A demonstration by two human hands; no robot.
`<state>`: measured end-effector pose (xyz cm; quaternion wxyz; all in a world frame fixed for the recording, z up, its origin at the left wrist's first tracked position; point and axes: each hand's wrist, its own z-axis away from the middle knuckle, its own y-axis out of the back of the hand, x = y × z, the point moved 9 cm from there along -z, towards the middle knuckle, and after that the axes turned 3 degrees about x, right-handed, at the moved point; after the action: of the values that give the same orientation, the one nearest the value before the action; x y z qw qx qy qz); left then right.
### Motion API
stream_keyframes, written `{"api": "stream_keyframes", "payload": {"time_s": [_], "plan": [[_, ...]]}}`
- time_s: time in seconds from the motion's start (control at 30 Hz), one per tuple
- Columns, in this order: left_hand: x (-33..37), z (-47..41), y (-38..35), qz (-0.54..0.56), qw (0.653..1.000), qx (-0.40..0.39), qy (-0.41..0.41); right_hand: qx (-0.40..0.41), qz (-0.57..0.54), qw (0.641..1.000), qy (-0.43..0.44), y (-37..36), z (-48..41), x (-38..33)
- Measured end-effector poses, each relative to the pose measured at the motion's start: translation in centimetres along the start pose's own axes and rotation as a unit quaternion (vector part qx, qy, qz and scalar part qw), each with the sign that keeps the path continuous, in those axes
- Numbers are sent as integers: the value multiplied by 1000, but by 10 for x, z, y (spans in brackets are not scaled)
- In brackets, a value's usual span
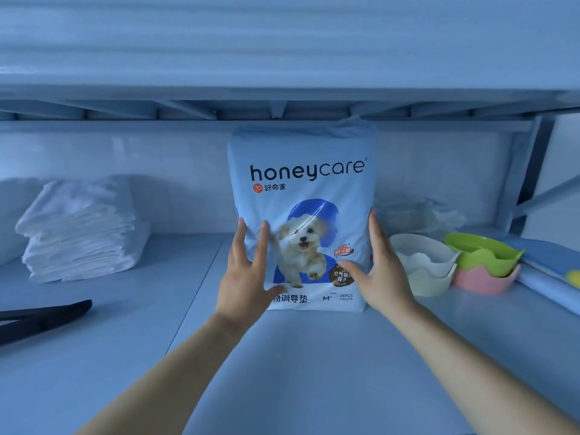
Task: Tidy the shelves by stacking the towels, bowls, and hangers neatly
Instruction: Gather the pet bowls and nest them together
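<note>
While you face a pale blue shelf (314,356), both your hands reach forward to a tall pack of pet pads (307,183) standing upright at the middle, its top just under the shelf above. Your left hand (248,271) lies flat against the pack's lower left front, fingers straight and spread. Your right hand (381,271) braces the pack's right edge with straight fingers, the thumb across the front. Neither hand curls round anything.

To the left, white towels (81,230) sit folded in one pile, so that part looks done. To the right, white bowls (423,262) are nested, and a green bowl (483,252) sits in a pink bowl (483,281) just beside them; these two small stacks could still be joined. Black hangers (40,318) lie loose at the near left edge, partly out of view, and seem still to need tidying.
</note>
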<state>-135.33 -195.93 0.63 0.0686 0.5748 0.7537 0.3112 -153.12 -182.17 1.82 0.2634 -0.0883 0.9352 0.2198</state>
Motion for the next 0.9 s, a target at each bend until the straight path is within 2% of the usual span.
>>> {"api": "stream_keyframes", "payload": {"time_s": [0.17, 0.27, 0.37, 0.47, 0.53, 0.67, 0.8, 0.9], "plan": [[19, -16, -34, -28, 1000, -3, 9, 2, 57, 998, 21, 13, -12, 23], [23, -18, -36, -81, 997, 8, -8, -44, 124, 990, 59, 11, -6, 25], [39, -9, -38, -183, 975, 44, -121, -83, 248, 952, 161, 2, 13, 12], [53, 6, -64, -288, 927, 5, -242, -111, 351, 900, 234, -12, 24, 6], [53, 9, -74, -319, 916, -25, -244, -122, 384, 882, 246, -18, 23, 10], [51, 7, -76, -329, 917, -26, -224, -122, 407, 871, 246, -20, 18, 18], [47, -1, -84, -331, 918, -38, -213, -128, 410, 871, 238, -25, 12, 24], [46, -13, -94, -342, 917, -64, -195, -166, 393, 874, 234, -38, 4, 37]]}}
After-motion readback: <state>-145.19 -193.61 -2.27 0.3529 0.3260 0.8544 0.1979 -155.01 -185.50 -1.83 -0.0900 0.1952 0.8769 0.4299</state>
